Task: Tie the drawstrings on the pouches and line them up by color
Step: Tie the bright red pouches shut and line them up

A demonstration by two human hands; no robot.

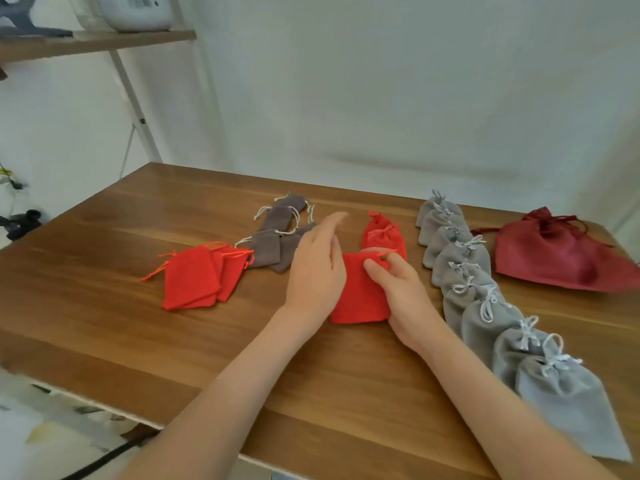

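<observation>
Label on shelf appliance (pixel 138 8) unreadable. The red pouch (pixel 363 296) lies lengthwise, mouth pointing away. Left hand (pixel 317 268) flat, fingers straight; right hand (pixel 398 292) pinches its mouth.

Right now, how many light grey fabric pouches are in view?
9. The light grey fabric pouches lie in one overlapping row on the right of the brown wooden table, running from far edge toward near edge. Overlap may hide more.

Left grip (pixel 317 268) flat, right grip (pixel 401 292) in pinch.
</observation>
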